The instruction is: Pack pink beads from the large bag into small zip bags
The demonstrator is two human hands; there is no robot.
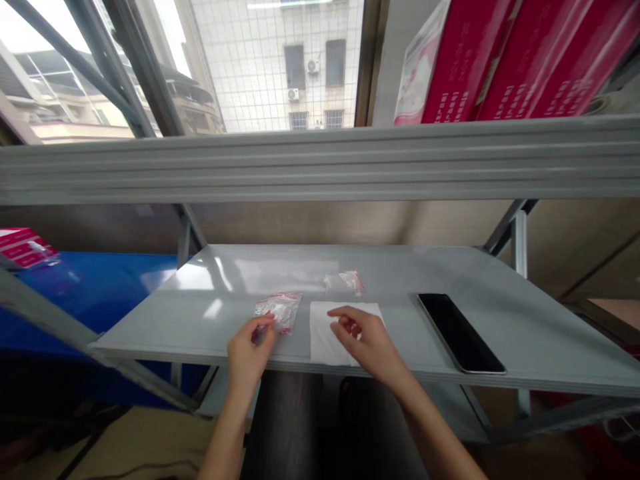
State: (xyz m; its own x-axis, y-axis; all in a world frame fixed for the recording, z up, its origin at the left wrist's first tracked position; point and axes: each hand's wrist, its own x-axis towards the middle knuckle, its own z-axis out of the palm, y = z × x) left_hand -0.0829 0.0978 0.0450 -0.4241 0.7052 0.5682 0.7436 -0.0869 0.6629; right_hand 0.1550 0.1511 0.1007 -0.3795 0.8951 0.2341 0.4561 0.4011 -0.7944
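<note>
My left hand (251, 345) is at the front of the grey shelf board, thumb and forefinger brought together at the near left edge of a small pile of clear zip bags (286, 308) with red seal strips. Whatever is in that pinch, if anything, is too small to make out. My right hand (365, 337) hovers over or rests on a white paper tissue (324, 343); its thumb and forefinger are apart with nothing visible between them. Behind the tissue lies another clear zip bag (345, 283) with a red strip.
To the right, a black smartphone (460, 332) lies near the front edge of the shelf board (400, 267). A grey metal beam (320, 170) crosses above, with red boxes (500, 73) over it. Blue surface (115, 280) at left; metal struts (520, 243) flank the board.
</note>
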